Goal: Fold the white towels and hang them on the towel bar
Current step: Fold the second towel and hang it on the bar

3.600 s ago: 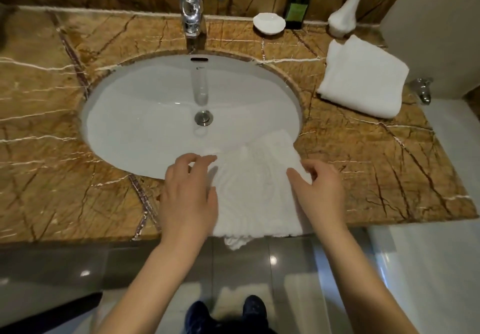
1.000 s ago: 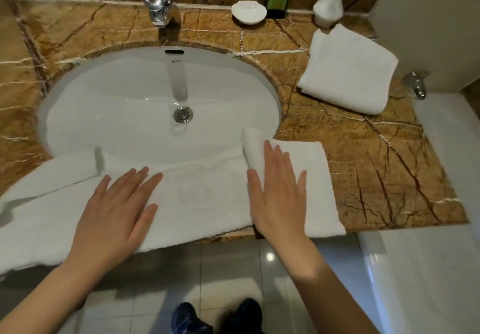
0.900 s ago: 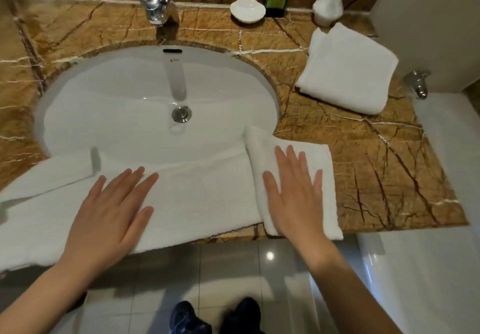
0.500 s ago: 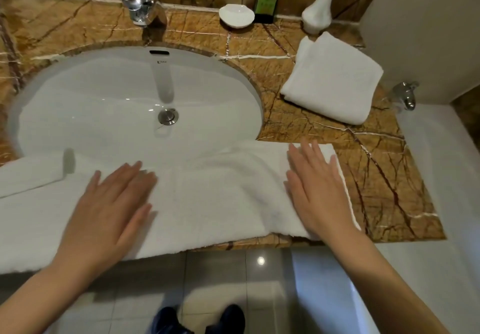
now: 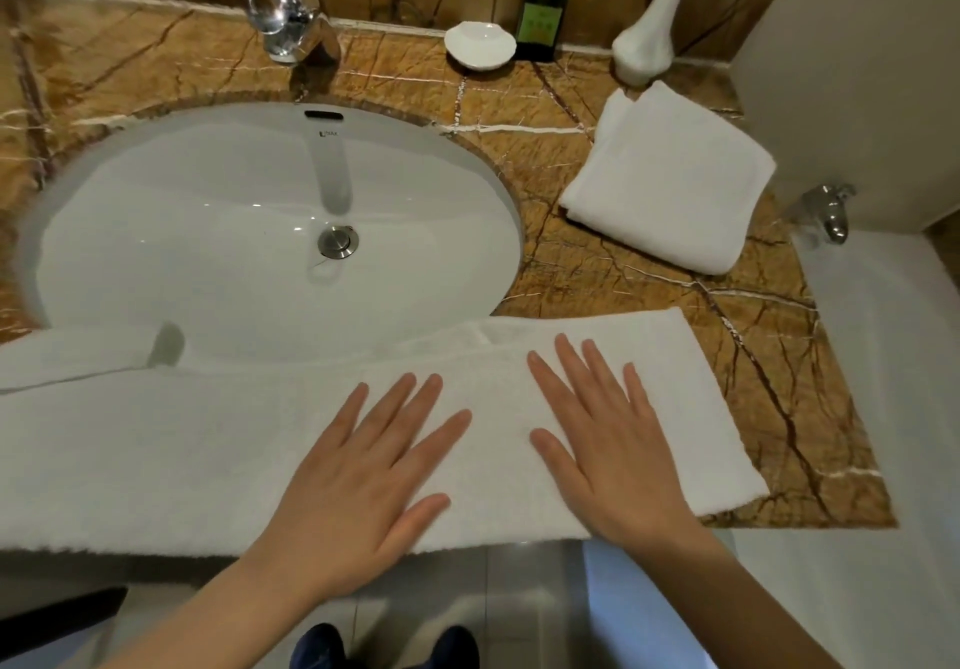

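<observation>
While both hands pressed on it, the long white towel [image 5: 182,450] lay flat lengthwise along the front edge of the desk [image 5: 623,294]. Its right end rested on bare marble, its left end ran out of view, and its near edge slightly overhung the desk front. Its far edge covered the near rim of the sink [image 5: 208,211], where the edge of a lower layer showed.

Left hand [image 5: 358,481]: palm down on the towel, fingers straight and spread. Right hand [image 5: 608,450]: same posture, flat and spread, just beside the left and nearer the towel's right end. Thumbs pointed toward each other, not touching. Neither hand gripped cloth.

Surroundings: the sink bowl sat directly behind the towel, with the drain [image 5: 337,242] at its centre and the faucet [image 5: 280,8] at its far side. A folded towel [image 5: 670,185] lay on the far right of the desk, well apart from the long one. Along the back wall stood a white dish [image 5: 480,44], a dark green bottle [image 5: 543,13] just beside it, and a white curved object [image 5: 649,23] near the folded towel's far corner. A chrome fitting [image 5: 831,211] was mounted beyond the desk's right edge. Dark shoes [image 5: 322,647] showed on the tiled floor [image 5: 519,606] below.

Count: towels 2, hands 2, faucet 1, dish 1, bottle 1, shoes 2.
</observation>
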The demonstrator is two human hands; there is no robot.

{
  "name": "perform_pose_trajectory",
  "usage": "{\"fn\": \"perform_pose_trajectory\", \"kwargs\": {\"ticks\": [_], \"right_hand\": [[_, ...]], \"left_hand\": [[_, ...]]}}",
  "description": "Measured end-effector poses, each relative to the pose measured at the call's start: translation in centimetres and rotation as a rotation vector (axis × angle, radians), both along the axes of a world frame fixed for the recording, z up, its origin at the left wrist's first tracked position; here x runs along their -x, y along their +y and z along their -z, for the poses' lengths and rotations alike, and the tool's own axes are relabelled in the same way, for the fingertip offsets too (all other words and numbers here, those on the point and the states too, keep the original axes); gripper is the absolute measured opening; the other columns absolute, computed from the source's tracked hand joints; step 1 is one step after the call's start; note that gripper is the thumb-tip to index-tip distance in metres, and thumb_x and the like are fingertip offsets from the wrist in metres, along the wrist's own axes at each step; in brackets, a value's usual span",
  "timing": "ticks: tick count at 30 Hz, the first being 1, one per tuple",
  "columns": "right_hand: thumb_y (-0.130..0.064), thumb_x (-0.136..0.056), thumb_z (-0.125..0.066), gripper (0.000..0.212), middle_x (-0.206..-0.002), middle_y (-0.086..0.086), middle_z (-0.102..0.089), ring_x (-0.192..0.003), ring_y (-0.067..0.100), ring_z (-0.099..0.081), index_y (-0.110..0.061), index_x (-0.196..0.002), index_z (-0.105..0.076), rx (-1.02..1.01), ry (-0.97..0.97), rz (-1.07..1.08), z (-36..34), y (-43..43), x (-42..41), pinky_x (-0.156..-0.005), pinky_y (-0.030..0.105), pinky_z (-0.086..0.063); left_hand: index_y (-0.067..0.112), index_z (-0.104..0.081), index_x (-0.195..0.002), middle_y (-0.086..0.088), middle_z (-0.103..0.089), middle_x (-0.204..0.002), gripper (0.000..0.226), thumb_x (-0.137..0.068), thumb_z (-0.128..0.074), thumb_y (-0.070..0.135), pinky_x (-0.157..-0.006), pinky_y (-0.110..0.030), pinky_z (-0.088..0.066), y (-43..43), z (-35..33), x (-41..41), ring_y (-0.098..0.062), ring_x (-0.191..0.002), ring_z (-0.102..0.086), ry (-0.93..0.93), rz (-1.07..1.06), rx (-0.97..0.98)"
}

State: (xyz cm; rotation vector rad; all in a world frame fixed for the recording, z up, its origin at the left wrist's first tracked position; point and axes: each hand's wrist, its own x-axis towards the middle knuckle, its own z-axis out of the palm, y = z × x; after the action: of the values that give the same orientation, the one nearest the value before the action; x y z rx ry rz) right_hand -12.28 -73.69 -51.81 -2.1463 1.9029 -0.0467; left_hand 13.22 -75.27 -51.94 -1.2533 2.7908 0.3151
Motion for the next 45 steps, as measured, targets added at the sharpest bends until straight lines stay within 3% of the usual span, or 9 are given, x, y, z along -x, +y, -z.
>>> {"fn": "perform_pose_trajectory", "kwargs": {"ticks": [6, 11, 14, 21, 25, 32, 37, 40, 45], "right_hand": [[-0.056, -0.098, -0.009, 0.057, -0.161, -0.009, -0.006, -0.148, 0.014, 0.001, -0.037, -0.152, -0.007, -0.012, 0.027, 0.071, -0.2, 2.2, 2.6, -0.118, 0.04, 0.0], [-0.052, -0.096, -0.019, 0.052, -0.156, -0.011, -0.024, -0.144, 0.01, -0.016, -0.041, -0.146, -0.026, 0.042, -0.032, 0.156, -1.4, 2.5, 4.2, -0.117, 0.034, -0.008], [-0.037, -0.091, -0.041, 0.039, -0.127, -0.009, -0.053, -0.12, 0.011, -0.042, -0.032, -0.128, -0.051, 0.141, -0.091, 0.136, -2.7, 0.0, 4.5, -0.105, 0.033, -0.028], [-0.035, -0.083, -0.058, 0.009, -0.078, -0.019, -0.045, -0.084, 0.009, -0.044, -0.03, -0.085, -0.052, -0.082, -0.09, -0.103, -4.2, -6.0, 5.6, -0.079, 0.033, -0.039], [-0.041, -0.095, -0.048, 0.019, -0.069, -0.017, -0.043, -0.066, 0.007, -0.042, -0.032, -0.081, -0.039, -0.116, -0.162, -0.053, -4.2, -6.2, 7.3, -0.055, 0.031, -0.032], [-0.053, -0.088, -0.053, 0.028, -0.074, -0.008, -0.056, -0.073, 0.018, -0.054, -0.026, -0.083, -0.05, -0.019, -0.094, 0.071, -3.1, -5.8, 8.5, -0.054, 0.032, -0.035], [-0.05, -0.091, -0.049, 0.03, -0.081, -0.002, -0.063, -0.075, 0.025, -0.058, -0.02, -0.09, -0.053, 0.122, -0.058, 0.045, -3.0, -6.0, 9.1, -0.058, 0.034, -0.033], [-0.06, -0.088, -0.046, 0.04, -0.08, 0.002, -0.064, -0.078, 0.028, -0.06, -0.02, -0.089, -0.051, 0.099, 0.032, 0.074, -2.6, -6.5, 9.9, -0.055, 0.033, -0.034], [-0.071, -0.081, -0.044, 0.052, -0.065, -0.002, -0.054, -0.072, 0.028, -0.06, -0.022, -0.066, -0.042, 0.111, 0.14, 0.065, -2.7, -7.5, 10.7, -0.05, 0.031, -0.024]], "left_hand": [[0.03, -0.044, -0.138, 0.003, -0.043, -0.146, 0.045, -0.095, -0.037, 0.043, -0.108, -0.036, -0.027, -0.6, -1.3, 2.7, -0.017, -0.133, -0.042, 0.233, -0.026, -0.042], [0.024, -0.061, -0.112, 0.005, -0.062, -0.108, 0.032, -0.082, -0.053, 0.03, -0.081, -0.034, -0.049, -4.7, -2.2, 5.0, -0.019, -0.097, -0.058, 0.345, -0.112, -0.042], [0.025, -0.061, -0.107, 0.01, -0.059, -0.094, 0.026, -0.081, -0.061, 0.025, -0.073, -0.032, -0.046, -6.8, -2.9, 6.1, -0.016, -0.092, -0.056, 0.343, -0.233, -0.19], [0.02, -0.054, -0.097, 0.009, -0.058, -0.093, 0.013, -0.09, -0.057, 0.031, -0.071, -0.028, -0.04, -10.0, -3.8, 6.9, -0.014, -0.084, -0.051, 0.19, -0.074, -0.282], [0.016, -0.046, -0.096, 0.01, -0.053, -0.089, 0.011, -0.095, -0.05, 0.027, -0.073, -0.03, -0.039, -11.4, -4.1, 7.2, -0.018, -0.084, -0.051, 0.183, -0.046, -0.39], [0.024, -0.055, -0.081, 0.013, -0.053, -0.072, 0.017, -0.092, -0.053, 0.037, -0.067, -0.024, -0.038, -12.9, -2.8, 8.4, -0.007, -0.07, -0.048, 0.159, -0.104, -0.422], [0.026, -0.053, -0.078, 0.011, -0.05, -0.063, 0.02, -0.093, -0.05, 0.04, -0.06, -0.03, -0.037, -11.5, -1.9, 7.9, -0.003, -0.064, -0.047, 0.254, -0.198, -0.275], [0.029, -0.05, -0.078, 0.011, -0.051, -0.062, 0.018, -0.092, -0.049, 0.041, -0.056, -0.029, -0.035, -10.8, -1.6, 7.9, -0.013, -0.066, -0.049, 0.259, -0.23, -0.189], [0.028, -0.052, -0.081, 0.008, -0.053, -0.062, 0.025, -0.091, -0.04, 0.048, -0.047, -0.025, -0.028, -9.9, -1.2, 7.8, -0.021, -0.062, -0.048, 0.256, -0.208, -0.041]]}}
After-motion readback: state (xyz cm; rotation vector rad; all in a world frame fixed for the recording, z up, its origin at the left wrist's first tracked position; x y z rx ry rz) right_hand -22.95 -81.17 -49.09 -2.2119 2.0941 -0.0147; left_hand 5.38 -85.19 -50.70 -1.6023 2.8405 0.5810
